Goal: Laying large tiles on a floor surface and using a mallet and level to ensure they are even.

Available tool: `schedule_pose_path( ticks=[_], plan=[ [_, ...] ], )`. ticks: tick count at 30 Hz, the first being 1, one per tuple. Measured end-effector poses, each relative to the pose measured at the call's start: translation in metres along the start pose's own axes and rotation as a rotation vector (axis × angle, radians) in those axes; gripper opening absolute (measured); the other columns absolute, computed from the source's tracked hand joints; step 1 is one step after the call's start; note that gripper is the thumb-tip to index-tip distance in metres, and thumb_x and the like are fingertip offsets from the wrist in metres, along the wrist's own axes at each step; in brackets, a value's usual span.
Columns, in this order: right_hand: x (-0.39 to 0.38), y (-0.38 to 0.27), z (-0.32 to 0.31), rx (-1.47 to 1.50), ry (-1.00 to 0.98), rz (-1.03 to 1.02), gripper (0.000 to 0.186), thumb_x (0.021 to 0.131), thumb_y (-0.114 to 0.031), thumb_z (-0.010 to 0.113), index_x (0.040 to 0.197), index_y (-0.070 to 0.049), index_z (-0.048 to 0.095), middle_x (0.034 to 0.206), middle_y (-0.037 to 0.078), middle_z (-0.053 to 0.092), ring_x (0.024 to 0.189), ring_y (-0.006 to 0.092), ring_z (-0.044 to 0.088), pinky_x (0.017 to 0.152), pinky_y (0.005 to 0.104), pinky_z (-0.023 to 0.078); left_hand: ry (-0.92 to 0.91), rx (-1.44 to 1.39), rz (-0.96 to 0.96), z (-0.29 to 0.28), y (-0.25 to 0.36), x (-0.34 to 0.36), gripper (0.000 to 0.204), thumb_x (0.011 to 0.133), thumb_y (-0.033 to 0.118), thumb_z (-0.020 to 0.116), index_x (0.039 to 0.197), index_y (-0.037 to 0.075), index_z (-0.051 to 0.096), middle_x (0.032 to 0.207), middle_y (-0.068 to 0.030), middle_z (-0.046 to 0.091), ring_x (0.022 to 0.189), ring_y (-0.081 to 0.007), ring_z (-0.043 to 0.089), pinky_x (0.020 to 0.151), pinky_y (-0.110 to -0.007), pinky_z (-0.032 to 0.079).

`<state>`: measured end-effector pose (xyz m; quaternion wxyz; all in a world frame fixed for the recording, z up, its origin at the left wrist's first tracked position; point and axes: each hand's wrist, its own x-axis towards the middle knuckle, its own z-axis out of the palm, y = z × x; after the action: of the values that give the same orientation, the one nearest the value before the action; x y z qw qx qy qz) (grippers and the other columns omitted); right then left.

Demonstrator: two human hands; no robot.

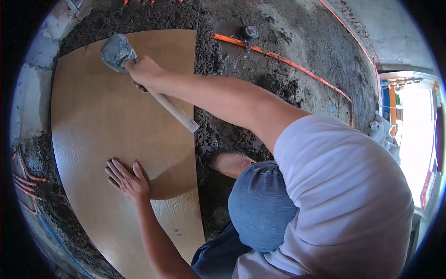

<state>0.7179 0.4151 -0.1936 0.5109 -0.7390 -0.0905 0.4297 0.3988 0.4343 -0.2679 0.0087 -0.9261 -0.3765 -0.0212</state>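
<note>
My right hand grips a mallet close under its grey, dust-smeared head. Its pale handle sticks out past my fist toward my knee. The mallet head is over the far part of a large tan slab with a wood-like grain; I cannot tell whether it touches the surface. My left hand lies flat on the same slab, nearer to me, with the thumb spread from the fingers. The slab lies on dark, crumbly mortar.
An orange conduit crosses the rough floor at the right, with a small dark round object beside it. Orange tubes and a blue line run at the left. A bright doorway opens far right. My shoe is beside the slab.
</note>
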Motion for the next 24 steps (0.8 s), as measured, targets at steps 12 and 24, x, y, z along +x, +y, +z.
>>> schedule_pose_path(
  ticks=[12,24],
  plan=[
    [-0.025,0.032,-0.023,0.135,0.100,-0.104,0.035,0.092,-0.038,0.047,0.094,-0.004,0.053,0.060,0.003,0.048,0.045,0.0117,0.046,0.038,0.0273,0.037,-0.012,0.022,-0.035,-0.005,0.002,0.003,0.073,0.090,0.051,0.038,0.141,0.001,0.024,0.147,-0.0203,0.023,0.136,-0.0381,0.018,0.109,-0.054,0.014],
    [-0.002,0.007,-0.006,-0.010,0.002,-0.006,0.036,0.091,-0.039,0.047,0.087,-0.005,0.057,0.058,0.003,0.052,0.046,0.0118,0.051,0.041,0.0287,0.041,-0.077,-0.107,-0.089,-0.017,0.007,0.008,0.074,0.087,0.049,0.045,0.139,-0.001,0.027,0.146,-0.0201,0.025,0.136,-0.0375,0.018,0.110,-0.052,0.011]
  ],
)
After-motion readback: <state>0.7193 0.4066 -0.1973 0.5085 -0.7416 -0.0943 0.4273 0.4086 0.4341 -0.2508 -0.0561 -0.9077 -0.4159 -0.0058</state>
